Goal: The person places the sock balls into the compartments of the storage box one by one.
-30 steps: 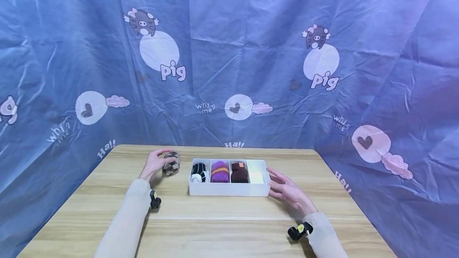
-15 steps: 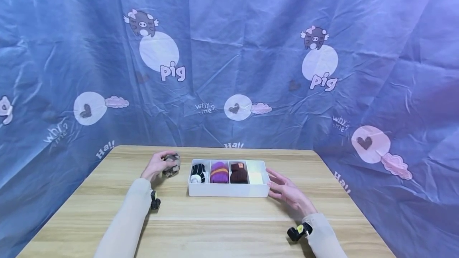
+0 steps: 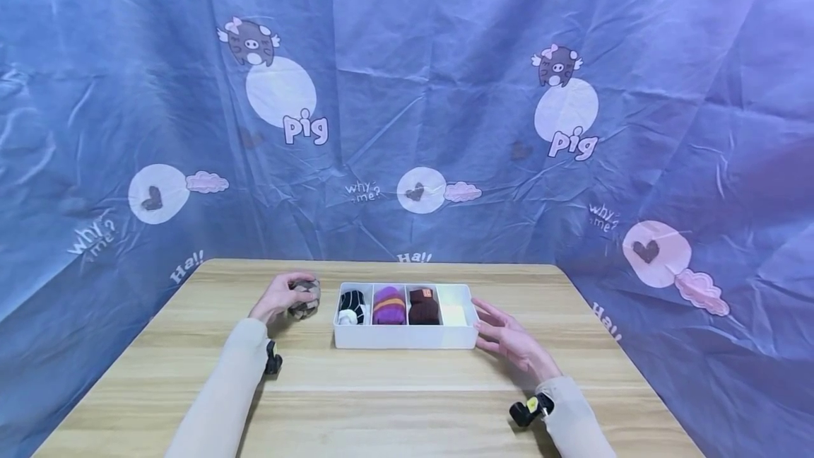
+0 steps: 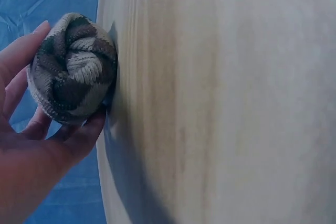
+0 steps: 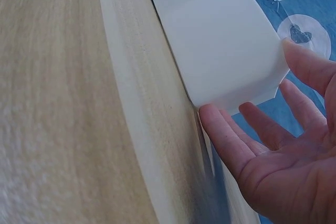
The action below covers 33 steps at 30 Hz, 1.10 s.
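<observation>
We are working at the wooden table [image 3: 394,401], where the white divided box [image 3: 407,337] is sitting centrally, holding three rolled pairs (striped black, purple, dark brown). Our right hand [image 3: 509,336] is resting at its 3 o'clock end, fingers straight and spread, touching the wall. At the box's 9 o'clock, our left hand [image 3: 278,295] is curling around the brown-and-cream checked sock ball [image 4: 71,66], which is touching the tabletop.
</observation>
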### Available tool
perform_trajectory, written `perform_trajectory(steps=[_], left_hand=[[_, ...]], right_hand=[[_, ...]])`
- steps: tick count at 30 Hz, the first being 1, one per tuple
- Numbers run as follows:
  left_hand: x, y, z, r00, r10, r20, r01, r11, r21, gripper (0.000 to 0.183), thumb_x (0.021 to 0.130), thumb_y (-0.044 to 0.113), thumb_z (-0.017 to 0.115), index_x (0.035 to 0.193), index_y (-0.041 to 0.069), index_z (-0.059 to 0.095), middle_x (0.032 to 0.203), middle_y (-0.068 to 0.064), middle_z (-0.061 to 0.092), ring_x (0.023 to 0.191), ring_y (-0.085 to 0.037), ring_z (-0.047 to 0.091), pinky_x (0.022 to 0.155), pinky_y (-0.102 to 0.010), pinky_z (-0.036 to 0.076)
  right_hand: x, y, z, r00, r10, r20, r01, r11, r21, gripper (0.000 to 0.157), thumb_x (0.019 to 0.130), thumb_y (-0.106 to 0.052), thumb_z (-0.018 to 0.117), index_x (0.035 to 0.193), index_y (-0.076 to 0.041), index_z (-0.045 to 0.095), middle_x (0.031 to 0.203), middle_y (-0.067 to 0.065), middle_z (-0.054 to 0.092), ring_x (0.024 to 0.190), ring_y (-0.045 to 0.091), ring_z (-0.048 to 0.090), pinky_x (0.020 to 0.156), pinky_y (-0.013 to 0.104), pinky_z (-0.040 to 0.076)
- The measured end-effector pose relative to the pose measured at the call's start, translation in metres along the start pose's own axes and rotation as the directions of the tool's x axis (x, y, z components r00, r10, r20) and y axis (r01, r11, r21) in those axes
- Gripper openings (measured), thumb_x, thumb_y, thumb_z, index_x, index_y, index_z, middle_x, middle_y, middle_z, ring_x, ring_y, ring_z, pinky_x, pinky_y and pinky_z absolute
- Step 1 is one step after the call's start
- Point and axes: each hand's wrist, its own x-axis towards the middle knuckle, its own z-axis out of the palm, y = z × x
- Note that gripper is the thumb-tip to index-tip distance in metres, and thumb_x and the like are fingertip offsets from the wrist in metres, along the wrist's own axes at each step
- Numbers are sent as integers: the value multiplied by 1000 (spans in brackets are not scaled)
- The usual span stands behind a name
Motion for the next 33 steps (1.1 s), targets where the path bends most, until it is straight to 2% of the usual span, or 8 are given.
perform_trajectory(steps=[7, 12, 16, 24, 33], left_hand=[[1, -1, 1, 1000, -7, -11, 7, 1000, 20, 49, 77, 4, 78, 123, -5, 62, 122, -29, 60, 106, -32, 59, 86, -36, 54], [0, 0, 0, 1000, -1, -20, 2, 1000, 30, 49, 77, 6, 79, 122, -5, 63, 123, -26, 62, 106, -29, 60, 86, -32, 53], [0, 3, 1, 999, -8, -37, 8, 1000, 16, 50, 79, 9, 79, 125, -3, 62, 126, -26, 61, 110, -32, 59, 89, -35, 53], [0, 12, 7, 991, -3, -132, -3, 999, -46, 54, 80, 16, 81, 128, 2, 62, 132, -26, 58, 120, -38, 55, 100, -47, 48], [4, 22, 18, 983, 39, -178, -58, 993, -100, 50, 79, 13, 81, 125, 2, 65, 131, -21, 62, 118, -31, 57, 97, -33, 50]], right_hand=[[0, 1, -1, 1000, -4, 10, 4, 1000, -14, 72, 98, -10, 57, 157, -14, 16, 161, 26, 13, 117, 15, 59, 100, 35, 50], [0, 0, 0, 1000, -5, 15, 5, 1000, 0, 72, 98, -10, 57, 157, -14, 16, 161, 25, 12, 119, 17, 58, 102, 37, 49], [0, 0, 0, 1000, -5, 10, 5, 1000, 3, 72, 98, -8, 56, 157, -13, 16, 161, 25, 13, 117, 16, 59, 102, 37, 49], [0, -1, -1, 1000, -4, 7, 4, 1000, 4, 71, 98, -7, 55, 157, -13, 16, 161, 25, 13, 116, 15, 59, 101, 37, 50], [-2, -3, 0, 1000, -9, 15, 9, 1000, -2, 72, 98, -8, 56, 157, -13, 16, 161, 27, 11, 115, 14, 60, 100, 35, 50]])
